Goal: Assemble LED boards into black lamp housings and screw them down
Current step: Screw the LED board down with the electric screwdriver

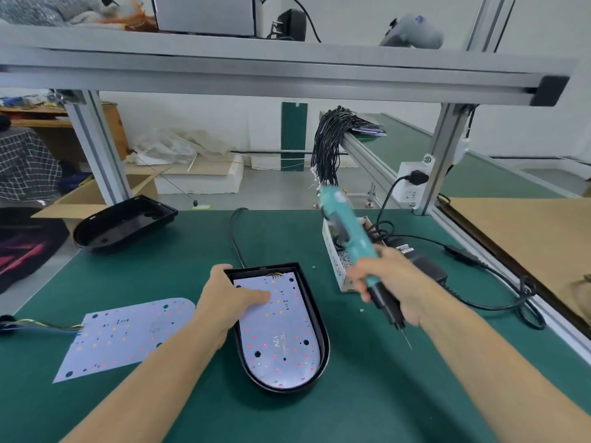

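Observation:
A black lamp housing (323, 338) lies in the middle of the green bench with a white LED board (281, 340) seated inside it. My left hand (227, 302) rests on the housing's upper left rim, its thumb pressing flat on the board. To the right, my right hand (393, 290) grips a teal electric screwdriver (347, 231); it is tilted, its bit pointing down above the mat, clear of the housing. A second LED board (128, 337) with wires lies loose at the left. An empty black housing (124, 223) sits at the back left.
An open box of screws (339, 260) stands behind the right hand, beside a black power adapter (428, 266) and its cables. A bundle of black wires (329, 145) hangs from the conveyor rail. Aluminium frame posts (96, 145) rise at both back corners. Cardboard (527, 238) lies far right.

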